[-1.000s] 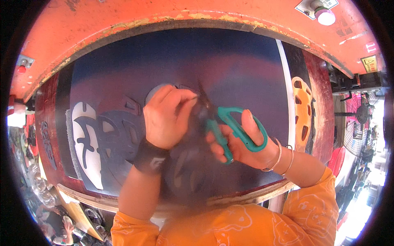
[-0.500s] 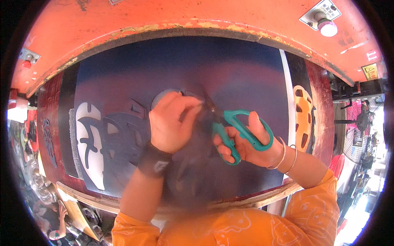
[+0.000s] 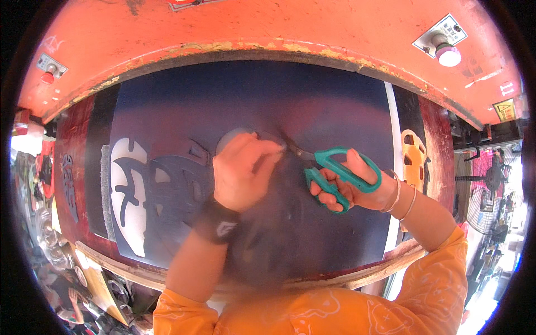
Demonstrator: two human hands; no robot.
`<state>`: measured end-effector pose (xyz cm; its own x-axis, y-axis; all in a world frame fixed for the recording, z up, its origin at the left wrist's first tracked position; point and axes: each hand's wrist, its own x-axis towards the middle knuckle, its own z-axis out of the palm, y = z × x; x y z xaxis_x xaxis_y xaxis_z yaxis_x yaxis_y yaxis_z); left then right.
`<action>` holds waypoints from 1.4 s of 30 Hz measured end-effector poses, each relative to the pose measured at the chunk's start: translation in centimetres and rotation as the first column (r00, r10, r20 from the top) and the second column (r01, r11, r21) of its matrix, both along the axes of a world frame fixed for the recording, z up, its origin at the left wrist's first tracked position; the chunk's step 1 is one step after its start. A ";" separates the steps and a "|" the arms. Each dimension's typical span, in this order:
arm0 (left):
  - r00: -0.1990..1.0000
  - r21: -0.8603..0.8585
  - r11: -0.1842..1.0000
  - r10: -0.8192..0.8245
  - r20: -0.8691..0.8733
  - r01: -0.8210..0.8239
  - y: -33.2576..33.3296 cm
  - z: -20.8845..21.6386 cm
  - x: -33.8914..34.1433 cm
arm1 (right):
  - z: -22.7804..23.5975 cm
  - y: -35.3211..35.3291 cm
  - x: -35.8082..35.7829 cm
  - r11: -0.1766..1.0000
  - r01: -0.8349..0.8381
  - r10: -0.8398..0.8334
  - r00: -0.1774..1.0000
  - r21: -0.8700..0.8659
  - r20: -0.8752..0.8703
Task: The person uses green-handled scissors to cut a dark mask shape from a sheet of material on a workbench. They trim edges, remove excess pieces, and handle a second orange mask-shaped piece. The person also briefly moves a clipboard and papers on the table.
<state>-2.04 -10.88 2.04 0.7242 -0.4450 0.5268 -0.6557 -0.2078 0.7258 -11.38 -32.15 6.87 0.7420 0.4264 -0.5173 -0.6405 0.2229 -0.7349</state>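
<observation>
My right hand [image 3: 368, 185] grips a pair of scissors [image 3: 345, 166] with teal handles, thumb through the upper loop and fingers in the lower one. Their dark blades point up and left, close to the fingertips of my left hand [image 3: 243, 173]. That hand is closed in a pinch; what sits between thumb and finger is too small or blurred to name. Behind it shows the rounded grey edge of a flat piece [image 3: 228, 137]. Both hands are over a large dark sheet [image 3: 335, 234]. Dark cut-out shapes [image 3: 174, 187] lie left of my left hand.
A white openwork cut-out [image 3: 129, 209] lies at the sheet's left, a yellow one [image 3: 413, 159] beyond its right edge. An orange machine beam [image 3: 240, 28] with knobs spans the far side. A wooden edge [image 3: 385, 267] runs along the near side. A fan [image 3: 486, 178] stands far right.
Both hands have shifted slightly right in the picture, along with the scissors. The scissor handles have come closer together. The left hand keeps its pinch.
</observation>
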 end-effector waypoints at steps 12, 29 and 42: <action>0.994 0.014 0.994 0.107 -0.024 -0.107 -0.2 -0.6 -0.1 | 3.9 -2.6 1.6 0.421 -0.179 0.667 0.726 -0.889 0.170; 0.962 0.350 0.899 0.220 0.158 -0.263 -3.2 -2.0 0.3 | -7.3 0.6 10.6 0.331 0.705 0.339 0.531 -0.627 0.776; 0.756 -0.594 0.504 0.212 -0.619 -0.627 9.2 10.9 -2.7 | -8.6 -2.1 11.7 0.167 0.781 0.371 0.516 -0.602 0.772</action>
<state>-4.70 -1.69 12.89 0.9248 0.3705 0.0865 -0.2304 0.3644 0.9023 0.36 -34.24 -1.72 0.8978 -0.1263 0.4219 0.1024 -0.8719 -0.4789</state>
